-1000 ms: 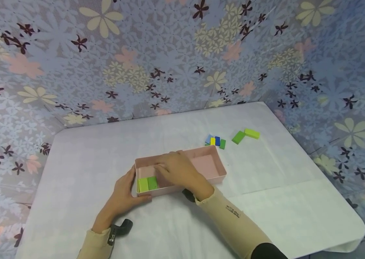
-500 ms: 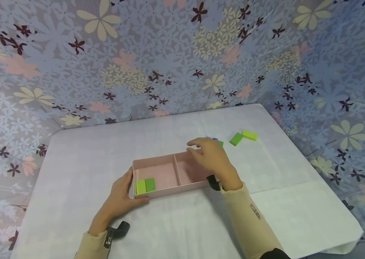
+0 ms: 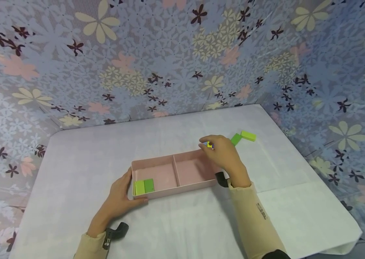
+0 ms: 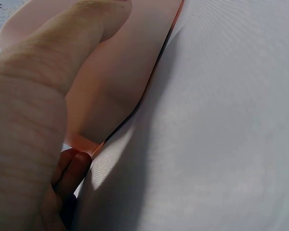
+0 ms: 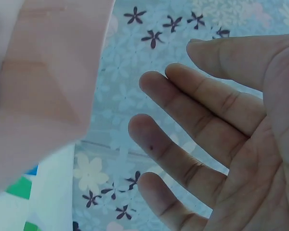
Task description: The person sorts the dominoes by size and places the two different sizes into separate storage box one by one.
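Note:
A pink two-compartment box (image 3: 176,190) sits on the table. My left hand (image 3: 119,198) holds its left end, the thumb along the front wall and the fingers round the end. In the left compartment, a lime block (image 3: 140,187) and a green block (image 3: 149,185) lie side by side at the front left. My right hand (image 3: 223,153) hovers at the box's far right corner with thumb and fingers apart. Between them shows a yellow block (image 3: 209,145) with blue beside it. In the right wrist view the fingers (image 5: 159,144) are spread and hold nothing.
Beyond the right hand, another green block (image 3: 236,139) touches another lime block (image 3: 248,136) on the white cloth (image 3: 299,201). A divider (image 3: 176,171) splits the box. Flower-patterned fabric (image 3: 169,57) rises behind the table.
My right hand has left the inside of the box and moved right to the blocks behind its far right corner. My left hand keeps its hold on the box.

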The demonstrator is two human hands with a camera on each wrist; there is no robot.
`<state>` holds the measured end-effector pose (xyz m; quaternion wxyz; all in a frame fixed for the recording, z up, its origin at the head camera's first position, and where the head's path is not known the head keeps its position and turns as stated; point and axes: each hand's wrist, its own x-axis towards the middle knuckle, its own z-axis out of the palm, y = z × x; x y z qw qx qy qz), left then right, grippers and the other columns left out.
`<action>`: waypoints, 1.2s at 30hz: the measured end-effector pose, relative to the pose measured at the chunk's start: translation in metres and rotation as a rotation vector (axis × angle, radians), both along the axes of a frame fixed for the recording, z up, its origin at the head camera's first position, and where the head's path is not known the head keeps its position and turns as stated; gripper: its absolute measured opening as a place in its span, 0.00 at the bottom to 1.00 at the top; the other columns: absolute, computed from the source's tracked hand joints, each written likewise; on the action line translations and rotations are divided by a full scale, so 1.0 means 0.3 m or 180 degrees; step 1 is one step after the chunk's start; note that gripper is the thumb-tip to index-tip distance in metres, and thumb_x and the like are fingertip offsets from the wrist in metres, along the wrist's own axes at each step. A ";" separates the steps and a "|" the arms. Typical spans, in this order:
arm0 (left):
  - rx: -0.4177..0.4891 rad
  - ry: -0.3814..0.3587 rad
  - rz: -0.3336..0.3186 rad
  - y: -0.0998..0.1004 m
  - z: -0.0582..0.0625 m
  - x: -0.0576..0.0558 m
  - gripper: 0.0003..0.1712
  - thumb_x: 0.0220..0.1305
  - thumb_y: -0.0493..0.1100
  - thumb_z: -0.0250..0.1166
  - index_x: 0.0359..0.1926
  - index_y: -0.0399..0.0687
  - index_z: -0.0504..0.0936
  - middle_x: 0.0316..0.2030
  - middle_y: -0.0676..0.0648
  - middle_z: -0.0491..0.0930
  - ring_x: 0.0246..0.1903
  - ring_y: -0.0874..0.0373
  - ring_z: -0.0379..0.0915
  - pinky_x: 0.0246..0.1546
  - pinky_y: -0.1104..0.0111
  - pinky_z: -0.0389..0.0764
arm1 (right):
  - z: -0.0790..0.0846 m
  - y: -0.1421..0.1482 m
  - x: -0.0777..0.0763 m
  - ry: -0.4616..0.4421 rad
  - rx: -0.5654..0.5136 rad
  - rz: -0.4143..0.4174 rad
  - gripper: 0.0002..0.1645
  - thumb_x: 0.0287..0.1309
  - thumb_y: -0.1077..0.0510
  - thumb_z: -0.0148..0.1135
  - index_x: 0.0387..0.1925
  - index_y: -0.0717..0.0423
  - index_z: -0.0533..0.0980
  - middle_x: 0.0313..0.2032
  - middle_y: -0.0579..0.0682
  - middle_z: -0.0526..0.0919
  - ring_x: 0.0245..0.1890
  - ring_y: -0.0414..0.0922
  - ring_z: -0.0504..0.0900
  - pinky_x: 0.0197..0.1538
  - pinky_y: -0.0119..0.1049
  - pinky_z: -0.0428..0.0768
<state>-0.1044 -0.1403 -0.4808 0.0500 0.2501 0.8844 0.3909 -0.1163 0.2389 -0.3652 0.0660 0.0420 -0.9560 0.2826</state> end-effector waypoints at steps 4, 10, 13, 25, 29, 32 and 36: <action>-0.0002 0.0004 0.0012 -0.002 0.000 0.000 0.75 0.45 0.67 0.78 0.81 0.52 0.40 0.78 0.43 0.53 0.75 0.40 0.52 0.72 0.39 0.56 | -0.012 0.032 -0.007 -0.0153 -0.0060 -0.0088 0.20 0.69 0.46 0.61 0.54 0.50 0.84 0.54 0.51 0.85 0.49 0.55 0.82 0.48 0.51 0.81; -0.0064 -0.0061 0.0024 0.004 0.006 -0.001 0.74 0.46 0.68 0.77 0.81 0.50 0.40 0.79 0.42 0.52 0.75 0.38 0.50 0.71 0.37 0.53 | -0.024 0.101 -0.013 -0.0274 -0.0061 -0.0245 0.21 0.71 0.45 0.59 0.57 0.50 0.82 0.54 0.53 0.85 0.48 0.54 0.83 0.42 0.50 0.82; -0.0051 -0.0060 0.0030 0.008 0.009 -0.002 0.74 0.46 0.68 0.77 0.81 0.50 0.40 0.78 0.42 0.52 0.75 0.38 0.50 0.72 0.37 0.54 | -0.024 0.135 -0.018 -0.0333 -0.0043 -0.0359 0.21 0.71 0.45 0.58 0.58 0.50 0.82 0.53 0.56 0.85 0.47 0.56 0.83 0.38 0.49 0.81; -0.0036 -0.0018 0.0004 0.004 0.010 -0.001 0.74 0.46 0.66 0.78 0.81 0.47 0.41 0.78 0.41 0.52 0.75 0.39 0.51 0.72 0.39 0.55 | -0.080 0.281 -0.038 -0.0541 0.0049 -0.0822 0.23 0.72 0.47 0.56 0.59 0.54 0.80 0.53 0.60 0.85 0.48 0.57 0.83 0.43 0.53 0.81; -0.0017 -0.0039 0.0021 0.000 0.015 0.000 0.75 0.46 0.65 0.79 0.81 0.48 0.41 0.78 0.40 0.53 0.75 0.38 0.51 0.72 0.38 0.55 | -0.092 0.310 -0.047 -0.0625 0.0068 -0.0889 0.23 0.70 0.49 0.59 0.59 0.56 0.80 0.55 0.61 0.83 0.51 0.59 0.82 0.50 0.57 0.80; -0.0004 -0.0046 0.0030 -0.001 0.011 0.001 0.75 0.45 0.65 0.79 0.81 0.48 0.41 0.78 0.41 0.52 0.75 0.38 0.51 0.72 0.38 0.54 | -0.096 0.329 -0.054 -0.0635 0.0104 -0.0890 0.24 0.68 0.50 0.62 0.60 0.58 0.80 0.56 0.63 0.82 0.53 0.61 0.81 0.52 0.60 0.79; -0.0064 -0.0037 0.0041 -0.003 -0.001 0.003 0.75 0.46 0.67 0.78 0.81 0.49 0.40 0.78 0.41 0.52 0.75 0.38 0.51 0.71 0.38 0.55 | -0.118 0.353 -0.065 -0.0709 0.0148 -0.0956 0.26 0.64 0.52 0.65 0.61 0.59 0.78 0.57 0.66 0.81 0.54 0.62 0.80 0.52 0.60 0.79</action>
